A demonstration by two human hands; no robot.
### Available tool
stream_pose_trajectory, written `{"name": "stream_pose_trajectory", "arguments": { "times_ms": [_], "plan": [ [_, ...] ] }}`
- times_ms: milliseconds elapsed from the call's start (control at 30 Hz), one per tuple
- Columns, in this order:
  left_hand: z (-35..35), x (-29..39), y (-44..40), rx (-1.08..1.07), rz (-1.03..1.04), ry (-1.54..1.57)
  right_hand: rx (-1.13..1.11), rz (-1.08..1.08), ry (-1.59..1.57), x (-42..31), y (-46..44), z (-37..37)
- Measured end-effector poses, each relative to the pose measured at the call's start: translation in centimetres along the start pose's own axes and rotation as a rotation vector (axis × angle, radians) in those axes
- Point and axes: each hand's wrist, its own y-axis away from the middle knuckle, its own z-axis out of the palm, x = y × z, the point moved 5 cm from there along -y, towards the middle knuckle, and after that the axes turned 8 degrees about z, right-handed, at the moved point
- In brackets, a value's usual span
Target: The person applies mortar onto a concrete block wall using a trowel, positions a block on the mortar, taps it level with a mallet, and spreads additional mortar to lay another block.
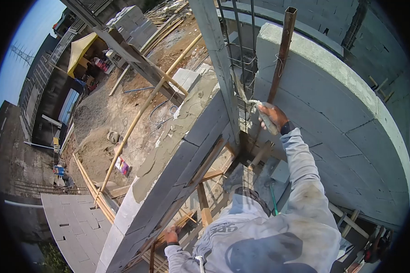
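My right hand [272,117] is closed around the pale, mortar-caked handle of what looks like a trowel [241,88]. Its thin end points up and left, beside the concrete column and the steel bars [242,54]. Low in the view, my left hand [171,235] is near the inner face of the grey block wall [177,164], by some timber; its fingers are too small and partly hidden to read. Wet mortar [166,152] lies along the top of that wall. A rusty square steel tube [282,54] stands just above my right hand.
Bamboo poles [134,123] lean outside the wall. A curved block wall [337,100] rises on the right. Below me are timber props [205,204] and a green stick [273,199]. Sand [95,148], stacked blocks [132,25] and a yellow canopy [80,52] are farther off.
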Motion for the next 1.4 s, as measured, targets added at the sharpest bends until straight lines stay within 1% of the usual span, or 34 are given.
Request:
{"name": "stream_pose_trajectory", "arguments": {
  "times_ms": [33, 100, 167, 200, 267, 367, 400, 467, 500, 533, 567, 633, 700, 767, 800, 833, 867, 933, 967, 1000, 1033, 1067, 1100, 1133, 1167, 1200, 1233, 1267, 1300, 1333, 1400],
  "plan": [
    [1.7, 1.8, 2.1, 0.08, -0.077, 0.132, -0.001, 0.007, -0.013, -0.4, -0.7, 0.1],
    [2.2, -4.7, -0.3, -0.073, 0.148, -0.217, -0.022, 0.004, -0.033, -1.3, -1.4, 0.4],
    [2.7, -7.7, -0.3, -0.193, 0.299, -0.473, -0.031, -0.004, -0.023, -2.3, -2.1, 0.2],
    [3.5, -8.2, 0.5, -0.236, 0.334, -0.552, -0.031, -0.01, -0.003, -2.7, -2.5, 0.0],
    [4.7, -8.1, 2.3, -0.265, 0.358, -0.552, 0.014, -0.01, 0.068, -3.6, -2.9, -0.4],
    [5.4, -3.8, 4.9, -0.222, 0.343, -0.361, 0.189, -0.018, 0.356, -4.1, -3.5, -1.5],
    [5.5, -3.2, 4.9, -0.209, 0.343, -0.321, 0.221, 0.002, 0.379, -3.9, -3.5, -1.6],
    [5.6, -3.4, 3.9, -0.146, 0.183, -0.216, 0.286, 0.038, 0.425, -3.3, -3.8, -1.7],
    [5.5, -4.3, 3.1, -0.097, 0.019, -0.156, 0.256, 0.071, 0.421, -2.5, -4.0, -1.7],
    [5.7, -3.1, 3.3, -0.048, -0.143, -0.096, 0.266, 0.062, 0.401, -1.4, -4.1, -1.9],
    [6.2, -1.1, 4.0, -0.023, -0.141, 0.021, 0.277, 0.049, 0.383, -0.1, -4.3, -2.2],
    [7.1, 3.2, 4.0, -0.077, 0.056, -0.125, 0.266, -0.016, 0.343, 1.2, -4.4, -2.3],
    [6.0, 0.8, 1.3, -0.143, 0.302, -0.431, 0.307, -0.034, 0.313, 2.3, -3.5, -2.3],
    [5.1, -4.5, -3.3, -0.174, 0.217, -0.331, 0.32, -0.074, 0.265, 4.1, -3.1, -2.2],
    [5.0, -5.8, -3.8, -0.184, 0.17, -0.274, 0.304, -0.06, 0.203, 4.6, -2.0, -1.9],
    [5.0, -5.9, -3.6, -0.132, 0.054, -0.253, 0.283, -0.046, 0.147, 4.7, -0.3, -1.3],
    [5.1, -5.5, -3.5, -0.126, 0.046, -0.284, 0.254, -0.033, 0.097, 5.0, 1.0, -0.5],
    [5.9, -4.5, -3.0, -0.082, 0.097, -0.209, 0.273, -0.065, 0.058, 6.9, 3.3, 0.0],
    [6.5, -3.9, -2.2, -0.089, 0.137, -0.223, 0.268, -0.048, 0.081, 8.6, 4.2, 0.0],
    [7.3, -1.2, -0.6, -0.086, 0.17, -0.229, 0.253, -0.03, 0.115, 10.4, 5.0, -0.1],
    [7.8, 1.7, 1.1, -0.059, 0.257, -0.393, 0.28, 0.05, 0.164, 12.8, 5.7, -0.4],
    [8.2, 1.1, 1.4, -0.01, 0.199, -0.325, 0.298, 0.124, 0.231, 14.9, 6.5, -0.7],
    [8.5, -1.5, 0.7, -0.001, 0.177, -0.305, 0.247, 0.217, 0.331, 16.7, 7.3, -0.8],
    [9.0, -2.1, 1.6, 0.131, 0.155, -0.206, 0.199, 0.301, 0.441, 18.0, 7.6, -0.7],
    [9.1, 1.8, 4.3, 0.14, 0.147, -0.196, 0.173, 0.338, 0.565, 18.8, 7.7, 0.1],
    [9.2, -0.1, 4.3, 0.137, 0.1, -0.274, 0.155, 0.372, 0.688, 19.4, 7.7, 1.2],
    [9.4, -1.0, 5.4, 0.151, -0.033, -0.219, 0.058, 0.312, 0.806, 19.4, 7.0, 3.0],
    [9.5, -1.8, 6.8, 0.264, 0.007, -0.187, -0.039, 0.252, 0.916, 19.7, 6.4, 4.7],
    [10.0, -4.3, 7.6, 0.39, 0.094, -0.036, -0.121, 0.217, 1.09, 20.3, 5.2, 6.1],
    [10.1, -6.8, 9.1, 0.438, 0.015, -0.036, -0.201, 0.165, 1.258, 20.9, 4.1, 7.5],
    [10.8, -11.3, 12.8, 0.526, -0.143, -0.028, -0.327, 0.057, 1.736, 22.3, 0.1, 11.5]
  ]
}}
